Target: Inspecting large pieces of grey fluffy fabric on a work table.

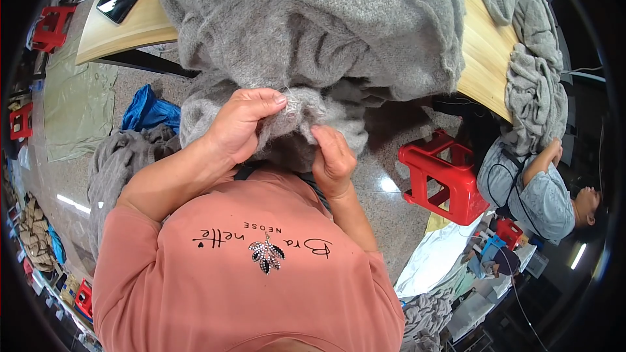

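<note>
A large grey knitted fabric (313,19) with a fuzzy surface is heaped on the wooden table and hangs over its front edge toward my lap. My left hand (244,120) pinches a fold of this knit between thumb and fingers. Close by on the right, my right hand (334,156) is closed with its fingertips on the same bunched fold. The knit is drawn up between the two hands. Whether a small tool or thread sits in the fingers is too small to tell.
A black phone (119,2) lies on the left of the wooden table (149,31). Red plastic stools (443,176) stand on the floor. A blue bag (150,109) and more grey knit (124,163) lie at left. At right, a co-worker (535,182) handles another grey knit (538,94).
</note>
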The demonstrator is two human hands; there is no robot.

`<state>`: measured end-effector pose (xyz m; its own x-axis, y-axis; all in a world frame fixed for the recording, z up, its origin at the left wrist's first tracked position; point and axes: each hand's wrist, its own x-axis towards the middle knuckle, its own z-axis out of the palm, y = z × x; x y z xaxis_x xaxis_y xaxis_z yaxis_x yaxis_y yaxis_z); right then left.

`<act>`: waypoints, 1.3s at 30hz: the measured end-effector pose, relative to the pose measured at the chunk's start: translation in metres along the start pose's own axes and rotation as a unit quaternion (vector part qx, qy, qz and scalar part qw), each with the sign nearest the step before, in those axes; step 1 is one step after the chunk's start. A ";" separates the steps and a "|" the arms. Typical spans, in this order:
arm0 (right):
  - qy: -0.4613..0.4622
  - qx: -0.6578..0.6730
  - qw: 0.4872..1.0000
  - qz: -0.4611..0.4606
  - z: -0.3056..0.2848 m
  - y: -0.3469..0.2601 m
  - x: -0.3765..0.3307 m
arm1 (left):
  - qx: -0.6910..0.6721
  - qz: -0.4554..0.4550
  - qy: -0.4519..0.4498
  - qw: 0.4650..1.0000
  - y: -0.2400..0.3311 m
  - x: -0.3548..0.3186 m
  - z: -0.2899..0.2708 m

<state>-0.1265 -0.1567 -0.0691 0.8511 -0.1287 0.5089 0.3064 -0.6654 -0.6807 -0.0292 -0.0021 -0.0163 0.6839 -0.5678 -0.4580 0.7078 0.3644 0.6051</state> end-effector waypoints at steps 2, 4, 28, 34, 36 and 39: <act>0.002 -0.029 0.999 -0.020 -0.009 0.003 0.002 | -0.001 0.002 0.000 1.000 0.000 0.000 0.002; -0.017 -0.061 0.997 0.033 -0.018 0.002 0.007 | 0.004 -0.003 0.016 1.000 0.000 0.000 0.004; -0.027 -0.032 0.982 -0.183 -0.016 -0.020 0.031 | 0.089 -0.040 -0.036 0.995 -0.010 0.002 0.005; -0.012 0.015 0.995 -0.096 -0.015 -0.023 0.033 | 0.197 -0.023 -0.058 0.978 -0.008 0.000 0.005; -0.031 0.061 0.997 -0.046 -0.018 -0.025 0.039 | 0.209 0.015 -0.069 0.975 -0.008 -0.003 0.007; -0.077 0.145 0.986 0.002 -0.018 -0.020 0.046 | 0.272 0.074 -0.062 0.957 -0.011 -0.008 0.003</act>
<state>-0.1009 -0.1626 -0.0229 0.9005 -0.0022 0.4349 0.3930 -0.4244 -0.8158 -0.0426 -0.0041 -0.0173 0.7192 -0.6359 -0.2800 0.3844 0.0284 0.9227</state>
